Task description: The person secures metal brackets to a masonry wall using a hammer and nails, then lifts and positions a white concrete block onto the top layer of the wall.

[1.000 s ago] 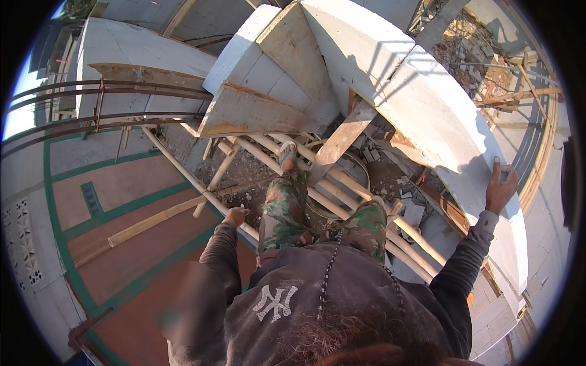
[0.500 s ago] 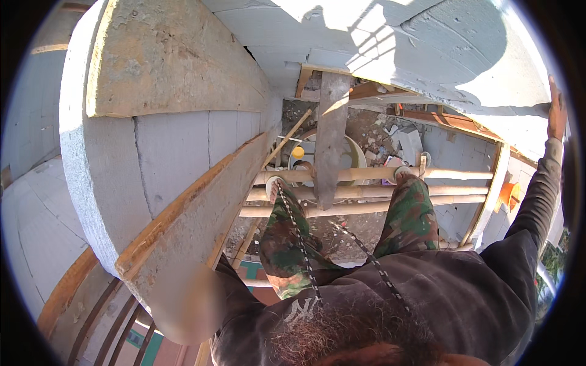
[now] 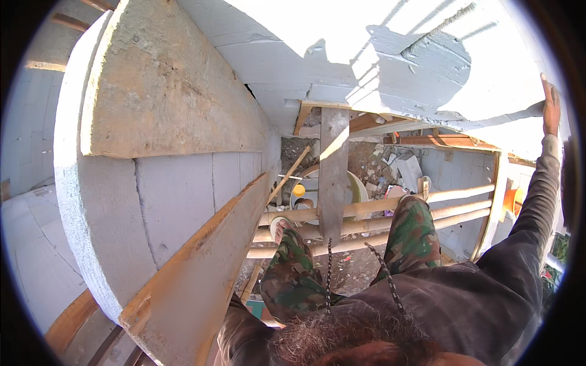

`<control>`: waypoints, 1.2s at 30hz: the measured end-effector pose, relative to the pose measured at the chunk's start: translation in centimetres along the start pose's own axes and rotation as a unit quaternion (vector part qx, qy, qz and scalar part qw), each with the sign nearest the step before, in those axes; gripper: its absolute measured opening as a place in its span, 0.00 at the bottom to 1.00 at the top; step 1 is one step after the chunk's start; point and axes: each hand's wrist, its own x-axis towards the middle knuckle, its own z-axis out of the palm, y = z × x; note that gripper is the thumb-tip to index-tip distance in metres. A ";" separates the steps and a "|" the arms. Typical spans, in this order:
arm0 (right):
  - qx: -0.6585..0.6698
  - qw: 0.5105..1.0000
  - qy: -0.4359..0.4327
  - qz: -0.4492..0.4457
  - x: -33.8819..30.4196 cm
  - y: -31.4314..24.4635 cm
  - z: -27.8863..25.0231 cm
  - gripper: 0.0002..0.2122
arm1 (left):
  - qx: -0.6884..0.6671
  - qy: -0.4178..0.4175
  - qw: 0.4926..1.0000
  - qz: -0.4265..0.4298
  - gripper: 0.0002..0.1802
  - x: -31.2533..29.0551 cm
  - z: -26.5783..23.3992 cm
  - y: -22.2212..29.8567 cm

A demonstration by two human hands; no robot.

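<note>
My right hand reaches far out to the right, fingers stretched, against the sunlit pale block wall; nothing shows in it. Of my left arm only the dark sleeve appears at the lower edge, beside a long slanting wooden board. The left hand itself is out of sight. A second, wider board lies flat against the block wall above it. My feet are on bamboo poles, the left one bare-toed in a sandal.
A grey plank crosses the poles between my legs. Below are a round tub, a yellow round thing and block rubble. A wooden frame post stands at the right, near an orange object.
The view has shifted, so poles and feet sit lower in it. My left sleeve has dropped toward the lower edge. My right hand stays at the wall on the right.
</note>
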 end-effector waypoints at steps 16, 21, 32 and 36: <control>0.052 0.994 0.066 0.068 -1.4 -14.4 -1.7 0.21 | -0.305 0.147 0.941 -0.021 0.21 -20.6 -23.5 -1.2; 0.058 0.993 0.050 0.086 -1.4 -13.8 -2.4 0.21 | -0.144 -0.041 0.989 0.002 0.21 -29.3 -22.3 2.1; 0.087 0.988 0.032 0.119 -2.1 -13.5 -2.0 0.31 | -0.034 -0.401 0.889 0.216 0.12 -53.5 -16.5 22.0; 0.106 0.982 -0.047 0.150 -1.3 -13.8 -4.2 0.30 | 0.013 -0.481 0.800 0.360 0.10 -60.3 -13.5 32.0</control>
